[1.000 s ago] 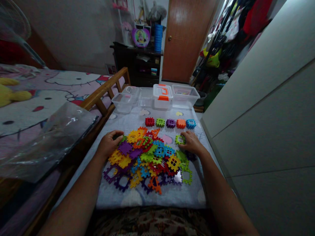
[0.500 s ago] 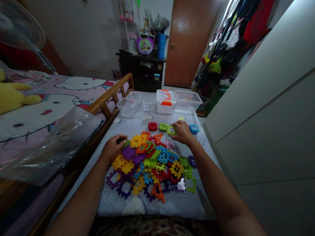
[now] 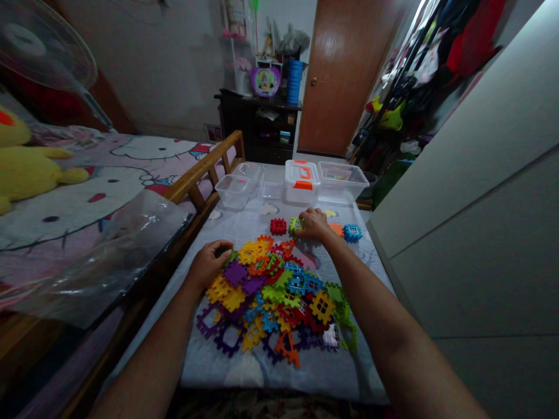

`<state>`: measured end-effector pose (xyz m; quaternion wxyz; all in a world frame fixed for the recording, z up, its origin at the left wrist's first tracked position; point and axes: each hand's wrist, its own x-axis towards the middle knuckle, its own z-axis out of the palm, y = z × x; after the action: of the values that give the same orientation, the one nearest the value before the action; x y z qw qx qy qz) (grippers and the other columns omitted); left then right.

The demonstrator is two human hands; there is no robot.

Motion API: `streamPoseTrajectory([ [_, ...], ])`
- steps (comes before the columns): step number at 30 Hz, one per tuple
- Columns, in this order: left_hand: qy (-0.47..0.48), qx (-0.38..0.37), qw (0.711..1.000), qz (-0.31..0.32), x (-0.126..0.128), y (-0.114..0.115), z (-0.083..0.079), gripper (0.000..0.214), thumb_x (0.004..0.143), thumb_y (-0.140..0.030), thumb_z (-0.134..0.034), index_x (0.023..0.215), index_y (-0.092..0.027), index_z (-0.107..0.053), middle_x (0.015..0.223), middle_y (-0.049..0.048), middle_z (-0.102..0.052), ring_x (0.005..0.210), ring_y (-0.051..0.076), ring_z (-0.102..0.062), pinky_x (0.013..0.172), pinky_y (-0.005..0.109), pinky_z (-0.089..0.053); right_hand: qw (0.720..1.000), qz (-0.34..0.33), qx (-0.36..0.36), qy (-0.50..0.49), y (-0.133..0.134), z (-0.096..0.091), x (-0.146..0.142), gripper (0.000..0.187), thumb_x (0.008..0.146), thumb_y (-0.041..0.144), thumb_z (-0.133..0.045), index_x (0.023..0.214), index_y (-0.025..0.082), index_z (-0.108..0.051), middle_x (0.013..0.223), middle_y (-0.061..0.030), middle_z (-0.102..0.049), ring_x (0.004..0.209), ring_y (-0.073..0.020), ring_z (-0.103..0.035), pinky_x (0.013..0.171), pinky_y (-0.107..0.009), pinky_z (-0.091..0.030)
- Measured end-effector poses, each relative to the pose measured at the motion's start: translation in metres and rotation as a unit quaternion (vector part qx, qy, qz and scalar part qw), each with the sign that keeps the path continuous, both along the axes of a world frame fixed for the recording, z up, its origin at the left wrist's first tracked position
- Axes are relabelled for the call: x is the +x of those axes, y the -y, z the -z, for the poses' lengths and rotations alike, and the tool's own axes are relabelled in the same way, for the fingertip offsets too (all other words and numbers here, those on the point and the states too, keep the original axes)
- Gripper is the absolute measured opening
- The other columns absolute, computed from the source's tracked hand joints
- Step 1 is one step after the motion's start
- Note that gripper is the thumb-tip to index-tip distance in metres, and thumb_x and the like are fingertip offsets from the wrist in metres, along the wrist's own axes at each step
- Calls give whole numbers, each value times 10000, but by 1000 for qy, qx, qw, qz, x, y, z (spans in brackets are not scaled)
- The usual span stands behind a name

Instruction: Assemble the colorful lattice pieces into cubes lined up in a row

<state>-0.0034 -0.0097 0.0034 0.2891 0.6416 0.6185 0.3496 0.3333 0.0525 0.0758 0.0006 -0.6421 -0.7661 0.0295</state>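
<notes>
A mixed heap of notched plastic building pieces [image 3: 271, 297] in purple, yellow, green, blue, red and orange covers the middle of the cloth. My right hand [image 3: 313, 224] has its fingers closed on a green building piece [image 3: 296, 226] beyond the heap; the fingers hide part of it. In the same row stand a red stack of pieces [image 3: 278, 226] to the left, and orange pieces [image 3: 336, 229] and a blue stack [image 3: 353, 233] to the right. My left hand [image 3: 209, 265] rests at the heap's left edge, thumb and fingers apart, close to another green piece.
Clear plastic boxes [image 3: 233, 192] line the far end of the cloth-covered surface, one with a white lid and orange clips [image 3: 302, 181]. A wooden bed rail [image 3: 205, 169] runs along the left, with a clear plastic bag [image 3: 131, 250] beside it. A pale cabinet [image 3: 476, 233] stands on the right.
My right hand has shifted slightly left, bringing its green piece against the green block there. Orange pieces formerly behind the hand now show. The left hand stays put; the view has turned a little left.
</notes>
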Motion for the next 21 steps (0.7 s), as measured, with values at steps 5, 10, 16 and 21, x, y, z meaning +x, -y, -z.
streamPoseTrajectory([
  [5,3,0,1000,0,2,1,-2,414,727,-508,-612,967,-194,-734,1066,97,-742,1028,282,-661,1012,422,-486,1000,0,-10,8,-2,2,1,548,768,526,-702,1210,204,-660,1279,-168,-588,1175,-356,-511,937,-449,-428],
  [10,6,5,1000,-1,2,1,-4,400,720,-503,-616,949,-195,-731,1047,94,-741,1018,283,-668,985,412,-500,1000,-13,-22,7,-6,4,4,834,706,513,-777,1420,201,-482,1410,-173,-537,1254,-363,-475,997,-465,-390],
  [16,4,4,1000,-1,3,2,-4,406,723,-501,-607,951,-188,-727,1054,99,-734,1029,282,-664,994,408,-493,998,-39,-49,12,-12,8,-1,863,670,413,-840,1416,218,-452,1357,-150,-616,1273,-355,-487,1043,-479,-334],
  [21,1,5,1000,1,1,1,-3,399,729,-498,-612,958,-192,-727,1065,92,-737,1034,276,-663,1018,409,-483,997,-52,-56,15,-12,7,-4,739,690,299,-811,1355,222,-496,1313,-148,-652,1227,-353,-527,1021,-487,-342],
])
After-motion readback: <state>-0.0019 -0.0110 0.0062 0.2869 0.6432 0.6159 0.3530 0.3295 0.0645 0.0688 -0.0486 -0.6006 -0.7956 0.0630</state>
